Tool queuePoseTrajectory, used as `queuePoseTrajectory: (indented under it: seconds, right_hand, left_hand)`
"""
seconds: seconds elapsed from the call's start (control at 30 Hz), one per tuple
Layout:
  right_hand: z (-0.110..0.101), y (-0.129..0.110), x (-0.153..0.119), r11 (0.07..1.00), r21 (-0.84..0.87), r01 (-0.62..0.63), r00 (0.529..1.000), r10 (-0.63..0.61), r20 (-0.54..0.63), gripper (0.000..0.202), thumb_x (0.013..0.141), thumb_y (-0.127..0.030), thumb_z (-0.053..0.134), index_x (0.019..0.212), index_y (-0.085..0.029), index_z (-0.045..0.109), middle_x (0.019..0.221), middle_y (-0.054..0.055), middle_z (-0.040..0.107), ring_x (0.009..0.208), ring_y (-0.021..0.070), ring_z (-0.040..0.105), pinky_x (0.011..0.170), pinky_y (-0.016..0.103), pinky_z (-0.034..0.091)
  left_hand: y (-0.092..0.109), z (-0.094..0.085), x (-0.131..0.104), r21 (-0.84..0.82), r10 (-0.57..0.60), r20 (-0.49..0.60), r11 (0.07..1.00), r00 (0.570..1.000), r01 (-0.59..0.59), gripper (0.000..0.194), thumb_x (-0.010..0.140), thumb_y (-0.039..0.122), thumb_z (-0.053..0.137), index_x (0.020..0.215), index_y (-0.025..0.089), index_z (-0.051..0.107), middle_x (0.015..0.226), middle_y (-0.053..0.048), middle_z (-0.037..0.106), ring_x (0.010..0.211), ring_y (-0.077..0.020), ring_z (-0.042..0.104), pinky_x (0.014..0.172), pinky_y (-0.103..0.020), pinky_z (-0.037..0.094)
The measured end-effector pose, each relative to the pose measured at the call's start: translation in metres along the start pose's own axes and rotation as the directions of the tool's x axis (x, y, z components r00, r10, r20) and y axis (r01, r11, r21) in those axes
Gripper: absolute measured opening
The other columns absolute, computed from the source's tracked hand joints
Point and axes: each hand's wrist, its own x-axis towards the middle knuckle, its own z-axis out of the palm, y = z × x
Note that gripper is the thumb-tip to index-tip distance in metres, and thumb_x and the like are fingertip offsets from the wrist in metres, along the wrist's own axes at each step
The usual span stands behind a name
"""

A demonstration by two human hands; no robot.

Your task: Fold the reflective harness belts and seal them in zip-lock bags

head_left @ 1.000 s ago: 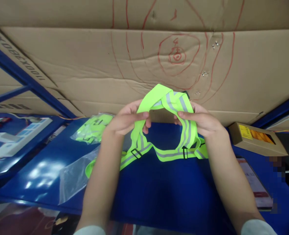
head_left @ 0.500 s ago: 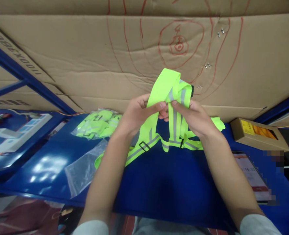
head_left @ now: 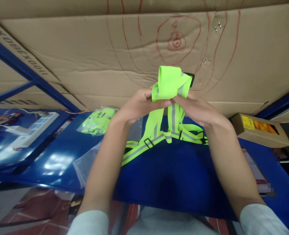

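Head view: both your arms reach forward from the near side, elbows apart and forearms angling inward, so that your hands meet near the centre, raised above the surface (head_left: 171, 179). Your left hand (head_left: 139, 106) and right hand (head_left: 198, 106) each have a grip pinching the yellow-green reflective harness (head_left: 168, 83), thumbs toward you and tips nearly meeting below a folded-over loop of band. The harness hangs between your hands, its upper loop standing above your thumbs and its lower straps trailing down to the surface.

Most of your fingers are hidden behind the band, and your right thumb's tip is hard to make out against the fold. A black buckle (head_left: 192, 80) shows only partly at the loop's right. Your left forearm covers one strap's end and part of a clear plastic bag (head_left: 84, 166); your right forearm cuts across the phone (head_left: 255, 173).

Plain blue surface runs between your forearms to its near edge, just before your body. Beyond your hands, the cardboard panel (head_left: 73, 49) rises along the back. The bagged harness (head_left: 96, 122) lies left of your hands, a cardboard box (head_left: 259, 132) right.
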Motion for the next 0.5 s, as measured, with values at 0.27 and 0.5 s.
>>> queuePoseTrajectory:
  seconds: [0.27,0.5]
  right_hand:
    - [-0.001,-0.043,0.009,0.997,-0.051,0.060,0.998,-0.060,-0.008,0.028,0.096,-0.034,0.065,0.074,-0.018,0.060,0.076,-0.005,0.062,0.099,0.0174,0.068,0.084,0.029,0.058]
    - [-0.003,-0.050,0.018,0.994,0.104,0.043,0.996,-0.035,-0.082,0.041,0.092,-0.059,0.055,0.082,-0.023,0.073,0.094,-0.006,0.078,0.110,0.0238,0.071,0.078,0.030,0.055]
  left_hand:
    - [0.025,0.005,0.012,-0.064,0.008,0.039,0.998,0.999,-0.005,0.031,0.077,0.046,0.085,0.092,0.020,0.077,0.090,-0.001,0.075,0.103,-0.0271,0.074,0.081,-0.037,0.064]
    - [0.059,0.025,0.023,-0.192,0.027,0.078,0.981,0.997,-0.012,0.015,0.093,0.025,0.071,0.098,0.013,0.077,0.096,-0.002,0.076,0.109,-0.0278,0.074,0.090,-0.037,0.063]
